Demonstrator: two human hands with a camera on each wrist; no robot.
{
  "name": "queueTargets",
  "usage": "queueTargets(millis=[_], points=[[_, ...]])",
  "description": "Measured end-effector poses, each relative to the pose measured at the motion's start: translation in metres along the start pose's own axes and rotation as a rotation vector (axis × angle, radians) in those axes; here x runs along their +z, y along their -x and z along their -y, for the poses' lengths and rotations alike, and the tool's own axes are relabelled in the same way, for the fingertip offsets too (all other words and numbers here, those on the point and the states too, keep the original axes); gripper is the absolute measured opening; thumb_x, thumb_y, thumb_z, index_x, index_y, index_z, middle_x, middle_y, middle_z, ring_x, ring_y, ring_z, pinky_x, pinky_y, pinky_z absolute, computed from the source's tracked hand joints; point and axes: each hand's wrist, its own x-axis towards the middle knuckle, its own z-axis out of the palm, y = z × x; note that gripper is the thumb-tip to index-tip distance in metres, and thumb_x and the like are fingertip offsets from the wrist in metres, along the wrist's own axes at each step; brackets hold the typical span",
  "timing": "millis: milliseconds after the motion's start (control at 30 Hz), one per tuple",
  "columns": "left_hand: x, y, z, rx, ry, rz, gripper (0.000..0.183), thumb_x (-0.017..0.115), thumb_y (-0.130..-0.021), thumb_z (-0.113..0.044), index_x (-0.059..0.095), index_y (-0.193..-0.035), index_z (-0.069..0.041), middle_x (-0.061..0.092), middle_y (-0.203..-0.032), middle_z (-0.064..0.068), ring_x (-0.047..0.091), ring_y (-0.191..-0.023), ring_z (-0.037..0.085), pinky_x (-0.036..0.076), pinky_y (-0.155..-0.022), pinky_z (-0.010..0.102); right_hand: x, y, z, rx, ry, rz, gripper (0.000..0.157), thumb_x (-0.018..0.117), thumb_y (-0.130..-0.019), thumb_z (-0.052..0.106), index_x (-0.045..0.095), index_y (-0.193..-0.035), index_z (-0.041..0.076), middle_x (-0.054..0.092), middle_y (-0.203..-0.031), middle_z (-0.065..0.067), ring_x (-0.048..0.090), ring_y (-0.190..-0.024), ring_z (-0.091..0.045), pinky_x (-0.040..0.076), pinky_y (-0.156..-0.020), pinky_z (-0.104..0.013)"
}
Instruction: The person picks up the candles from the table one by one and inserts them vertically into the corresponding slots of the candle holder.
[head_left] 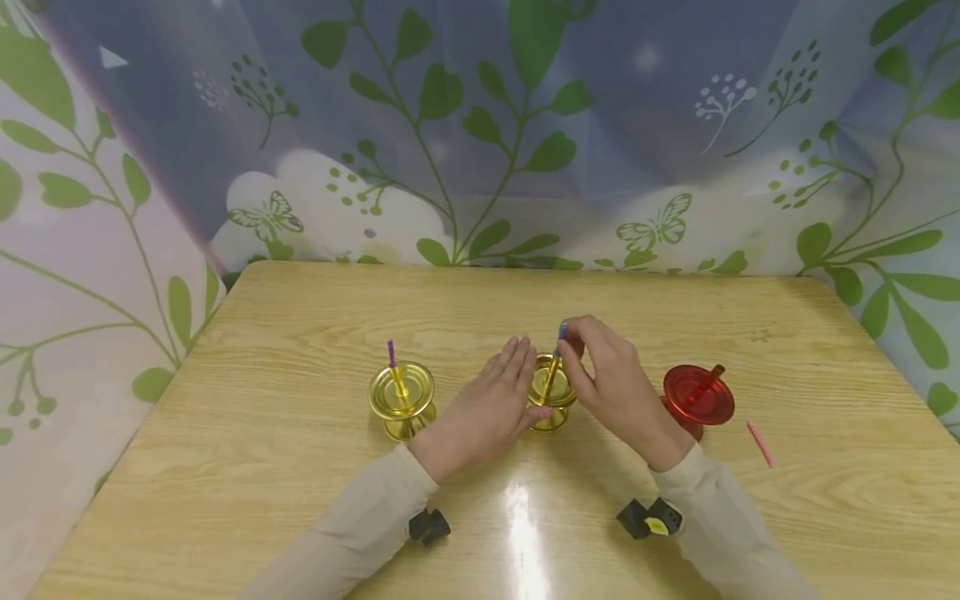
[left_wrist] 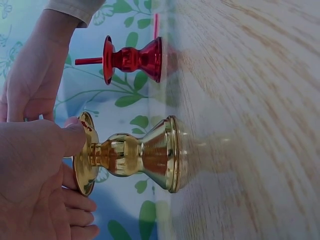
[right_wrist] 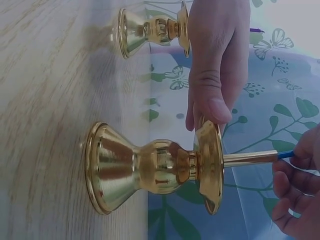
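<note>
In the head view, a gold candlestick [head_left: 549, 418] stands at mid-table between both hands. My left hand [head_left: 480, 408] holds its round dish from the left, thumb on the near rim and fingers reaching along the far side; the left wrist view shows the thumb on the dish [left_wrist: 86, 172]. On the other side, my right hand [head_left: 617, 385] pinches a thin blue candle [right_wrist: 285, 154] between thumb and fingertips. The candle's lower end meets the top of the candlestick's narrow gold tube [right_wrist: 250, 158], in line with it.
To the left stands a second gold candlestick [head_left: 405, 427] with a purple candle [head_left: 392, 353] upright in its tube. A red candlestick [head_left: 693, 393] is beyond my right hand, its tube bare. A pink candle [head_left: 760, 443] lies on the wooden table [head_left: 300, 500] near it.
</note>
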Motion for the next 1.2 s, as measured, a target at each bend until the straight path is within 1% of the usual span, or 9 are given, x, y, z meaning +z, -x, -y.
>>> queueTargets(millis=[100,300,567,733,1033,1200], points=[[0.0001,-0.0003,-0.0003,-0.001,0.002,0.000,0.075,0.032,-0.103,-0.048,0.015,-0.151,0.007,0.009,-0.158,0.023,0.005,-0.147,0.032,0.013,-0.118,0.038,0.0000,0.0001,-0.0006,-0.006,-0.002,-0.002,0.015,0.062,-0.086,-0.011,0.055,-0.096,-0.003,0.057,-0.082,-0.006,0.056,-0.073,-0.015,0.052,-0.061,-0.031],[0.0008,-0.0002,-0.0003,0.000,-0.014,0.001,0.074,0.032,-0.103,-0.048,0.017,-0.150,0.008,0.010,-0.158,0.024,0.006,-0.146,0.032,0.013,-0.118,0.038,0.0005,0.0008,-0.0009,-0.012,-0.004,0.000,0.012,0.062,-0.087,-0.009,0.055,-0.095,-0.003,0.057,-0.081,-0.007,0.056,-0.072,-0.016,0.052,-0.061,-0.031],[0.0019,0.0013,-0.0009,-0.002,-0.008,0.003,0.075,0.032,-0.103,-0.048,0.016,-0.150,0.008,0.009,-0.157,0.024,0.006,-0.146,0.032,0.014,-0.118,0.038,0.0012,0.0017,-0.0002,-0.008,-0.016,0.011,0.012,0.062,-0.087,-0.009,0.055,-0.094,-0.004,0.056,-0.081,-0.007,0.055,-0.072,-0.016,0.052,-0.059,-0.035],[0.0018,0.0003,-0.0004,0.004,-0.021,-0.001,0.075,0.029,-0.103,-0.049,0.015,-0.150,0.008,0.009,-0.157,0.024,0.006,-0.146,0.032,0.014,-0.117,0.039,0.0009,0.0008,-0.0012,-0.009,-0.017,0.012,0.011,0.062,-0.088,-0.009,0.055,-0.094,-0.003,0.055,-0.081,-0.007,0.055,-0.072,-0.016,0.052,-0.060,-0.032],[0.0008,-0.0001,0.0005,0.005,-0.033,-0.005,0.075,0.030,-0.103,-0.049,0.017,-0.150,0.008,0.010,-0.157,0.024,0.007,-0.146,0.032,0.014,-0.118,0.038,0.0015,0.0010,-0.0015,-0.005,-0.011,0.019,0.012,0.062,-0.088,-0.008,0.055,-0.096,-0.003,0.056,-0.083,-0.007,0.055,-0.073,-0.015,0.051,-0.061,-0.030],[0.0014,-0.0008,0.0005,0.005,-0.022,-0.005,0.075,0.030,-0.103,-0.049,0.016,-0.150,0.008,0.010,-0.157,0.024,0.007,-0.146,0.032,0.014,-0.118,0.038,0.0010,0.0009,-0.0020,-0.006,-0.013,0.018,0.012,0.062,-0.088,-0.008,0.055,-0.095,-0.003,0.056,-0.083,-0.007,0.055,-0.073,-0.016,0.051,-0.061,-0.030]])
